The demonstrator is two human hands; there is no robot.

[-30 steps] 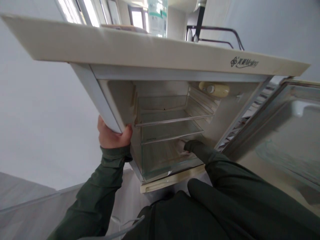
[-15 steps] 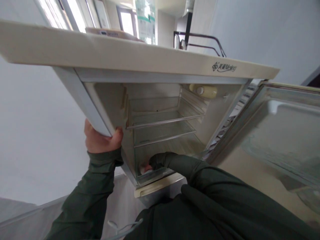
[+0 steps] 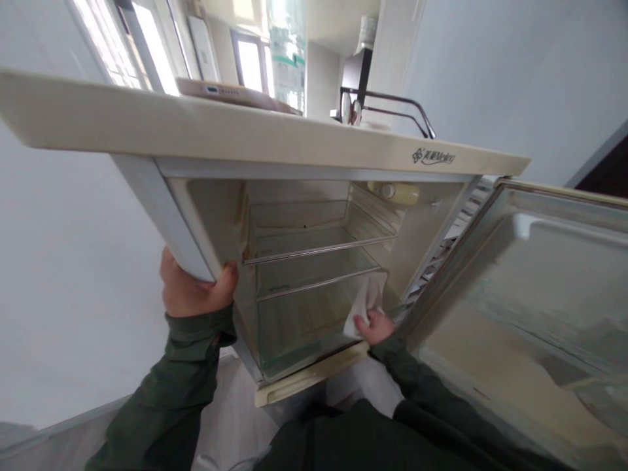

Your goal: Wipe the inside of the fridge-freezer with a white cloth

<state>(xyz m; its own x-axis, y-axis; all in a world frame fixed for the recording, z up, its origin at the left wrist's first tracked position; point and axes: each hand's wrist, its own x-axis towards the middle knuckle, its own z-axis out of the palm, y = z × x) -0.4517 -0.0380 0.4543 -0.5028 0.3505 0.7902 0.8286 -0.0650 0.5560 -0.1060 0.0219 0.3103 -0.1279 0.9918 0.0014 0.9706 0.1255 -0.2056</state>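
Observation:
My left hand (image 3: 196, 288) is wrapped round the left side edge of the fridge (image 3: 179, 226), its thumb inside. Between the fingers of my right hand (image 3: 377, 326) is a white cloth or tissue (image 3: 366, 301), held at the right front of the lowest compartment. Two glass shelves (image 3: 318, 252) sit above it, one over the other. A cream bottle-shaped fixture (image 3: 402, 193) is at the upper right inside. The fridge door (image 3: 564, 281) stands open at the right.
On the fridge top (image 3: 275, 134) lie a phone (image 3: 240, 95) near the front and a dark metal rack (image 3: 402, 99) further right. A clear plastic thing with green marks (image 3: 287, 59) stands behind. A wall runs along the left.
My right hand has moved from the lower left of the compartment to its right front, with the white cloth now plainly showing. My left hand keeps its hold on the side edge.

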